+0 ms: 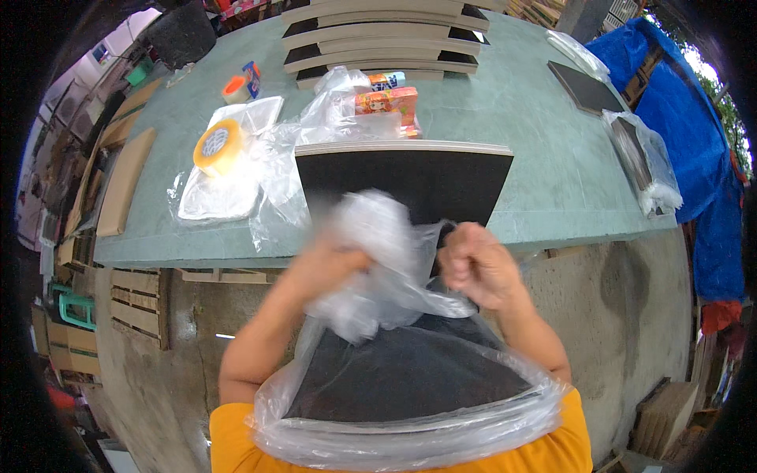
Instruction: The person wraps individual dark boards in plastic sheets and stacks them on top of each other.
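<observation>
In the head view, the left hand (335,264) and the right hand (477,264) each have their fingers clamped on the bunched mouth of a clear plastic bag (394,430) that holds a flat black board (394,370) against the person's chest. At 12 o'clock, another black board (402,181) lies on the green bench (544,150). At 10 o'clock sits a yellow tape roll (218,147).

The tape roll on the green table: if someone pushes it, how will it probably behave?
The tape roll seems to lie flat on clear plastic bags, so it would probably slide, not roll. The smooth plastic may slip along with it. It is a hollow ring, so it is likely light and stiff.
</observation>
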Tool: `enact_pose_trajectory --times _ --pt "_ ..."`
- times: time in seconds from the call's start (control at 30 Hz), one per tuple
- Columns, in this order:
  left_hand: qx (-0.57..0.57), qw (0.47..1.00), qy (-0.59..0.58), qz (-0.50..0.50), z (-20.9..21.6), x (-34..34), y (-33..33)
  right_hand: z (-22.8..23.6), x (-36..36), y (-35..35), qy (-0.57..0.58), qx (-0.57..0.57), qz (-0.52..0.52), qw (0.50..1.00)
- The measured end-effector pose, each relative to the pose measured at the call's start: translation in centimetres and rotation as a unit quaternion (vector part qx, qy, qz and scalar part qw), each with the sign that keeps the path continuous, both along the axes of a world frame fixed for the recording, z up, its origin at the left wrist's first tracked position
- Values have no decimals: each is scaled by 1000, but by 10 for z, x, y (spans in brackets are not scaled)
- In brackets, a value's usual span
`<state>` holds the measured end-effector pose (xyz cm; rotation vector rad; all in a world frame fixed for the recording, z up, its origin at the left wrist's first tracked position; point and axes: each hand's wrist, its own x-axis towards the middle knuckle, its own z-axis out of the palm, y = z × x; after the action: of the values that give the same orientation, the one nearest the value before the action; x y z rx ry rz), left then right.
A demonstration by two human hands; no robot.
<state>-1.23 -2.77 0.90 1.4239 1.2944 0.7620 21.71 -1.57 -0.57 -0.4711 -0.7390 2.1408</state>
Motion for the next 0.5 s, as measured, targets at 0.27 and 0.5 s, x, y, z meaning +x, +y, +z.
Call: enact_pose_trajectory --times 0.27,0.5 --pt "170 974 147 -14 14 -69 5 5 15 13 -302 258 -73 915" --pt "28 985 -115 -129 23 0 12 12 -30 20 -184 205 9 961"
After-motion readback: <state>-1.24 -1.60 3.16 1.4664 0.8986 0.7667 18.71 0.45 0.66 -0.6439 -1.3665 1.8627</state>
